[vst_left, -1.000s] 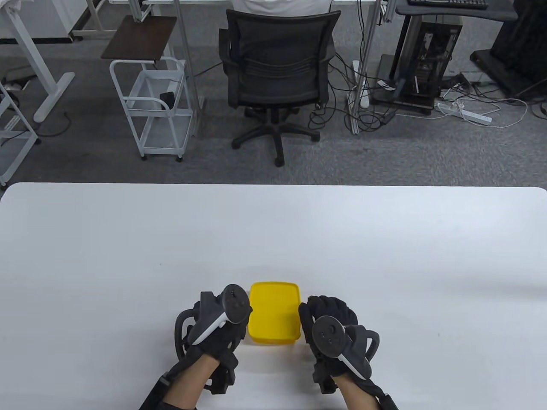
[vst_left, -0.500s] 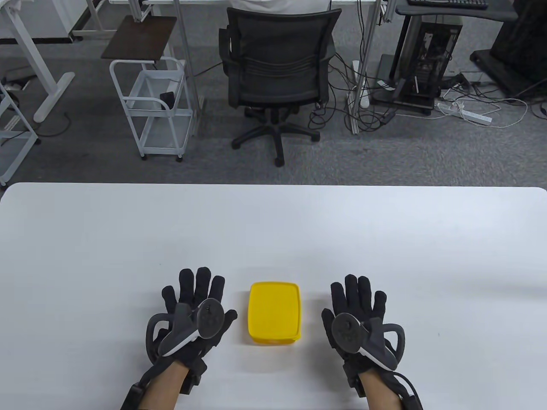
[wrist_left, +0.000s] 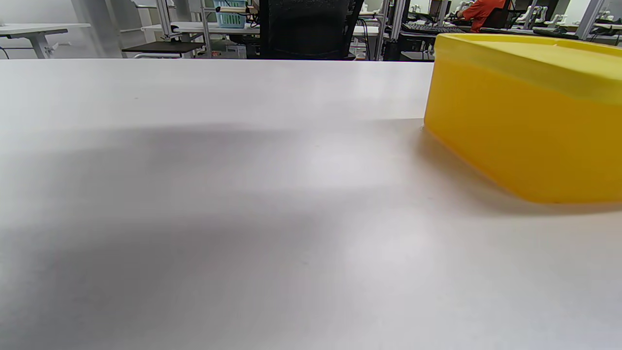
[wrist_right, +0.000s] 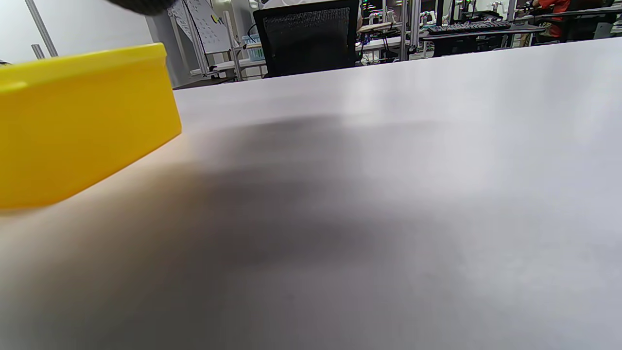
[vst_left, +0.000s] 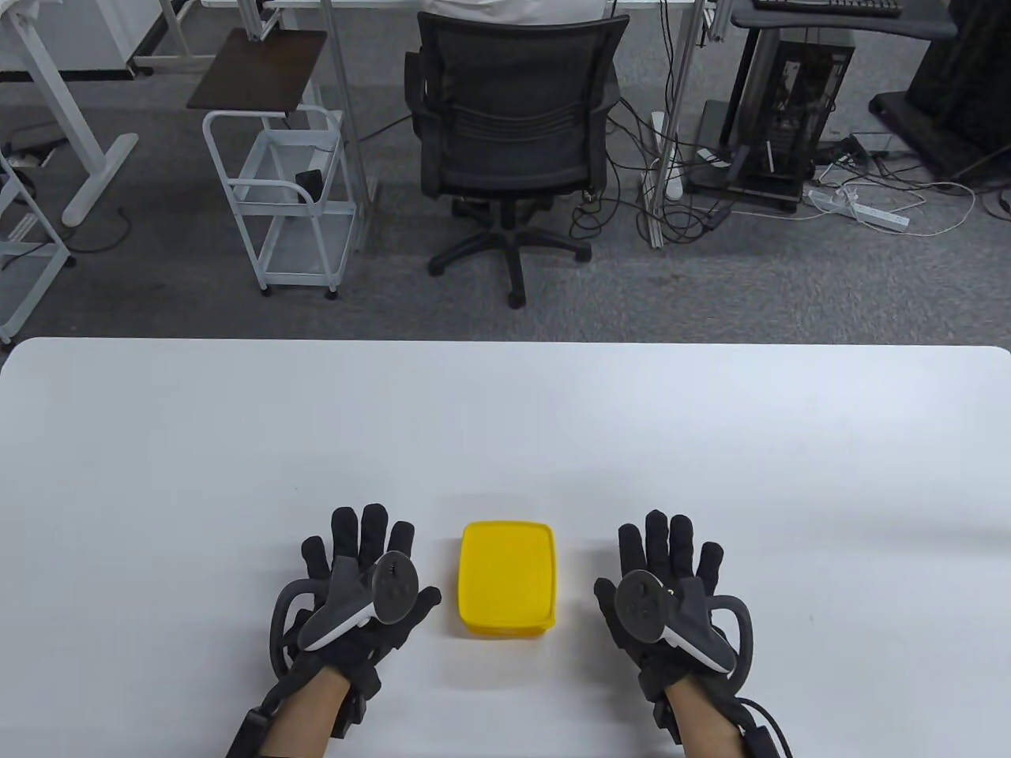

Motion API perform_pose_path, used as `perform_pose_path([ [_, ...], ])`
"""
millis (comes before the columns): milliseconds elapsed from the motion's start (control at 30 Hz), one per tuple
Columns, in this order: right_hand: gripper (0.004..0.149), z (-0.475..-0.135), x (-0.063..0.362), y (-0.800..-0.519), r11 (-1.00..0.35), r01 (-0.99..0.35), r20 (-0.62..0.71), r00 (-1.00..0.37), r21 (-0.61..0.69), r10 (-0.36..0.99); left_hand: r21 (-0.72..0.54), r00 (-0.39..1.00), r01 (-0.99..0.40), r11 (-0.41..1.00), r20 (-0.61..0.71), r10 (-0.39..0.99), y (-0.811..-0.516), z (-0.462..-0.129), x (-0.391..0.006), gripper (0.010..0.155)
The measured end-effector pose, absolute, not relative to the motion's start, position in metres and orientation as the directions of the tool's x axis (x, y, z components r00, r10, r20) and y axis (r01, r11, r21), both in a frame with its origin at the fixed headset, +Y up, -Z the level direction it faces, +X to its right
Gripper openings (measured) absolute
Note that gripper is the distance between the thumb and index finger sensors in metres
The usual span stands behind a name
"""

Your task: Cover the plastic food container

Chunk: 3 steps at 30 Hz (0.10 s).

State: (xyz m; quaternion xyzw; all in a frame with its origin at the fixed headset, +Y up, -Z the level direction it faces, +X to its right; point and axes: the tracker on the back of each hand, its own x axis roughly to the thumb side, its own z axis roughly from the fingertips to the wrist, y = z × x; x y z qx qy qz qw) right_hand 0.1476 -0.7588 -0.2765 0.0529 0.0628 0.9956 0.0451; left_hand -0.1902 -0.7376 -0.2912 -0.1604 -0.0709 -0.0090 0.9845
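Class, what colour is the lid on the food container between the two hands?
Yellow, matching the box below; the lid shows best in the table view.

On my desk (vst_left: 237, 442): one yellow food container (vst_left: 508, 578), lid on — between my hands. Left hand (vst_left: 357, 588) and right hand (vst_left: 670, 592) lie flat, fingers spread, each apart from it. Behind — office chair (vst_left: 513, 134), white cart (vst_left: 280, 205).
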Motion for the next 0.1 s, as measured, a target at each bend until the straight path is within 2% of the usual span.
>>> perform_pose_path([
  [100, 0.075, -0.2763, 0.1470, -0.7588, -0.988, -0.080, 0.101, -0.991, 0.129, 0.093, -0.317, 0.990, 0.042, 0.948, 0.141, 0.003, -0.7369, -0.2907, -0.1896, 0.085],
])
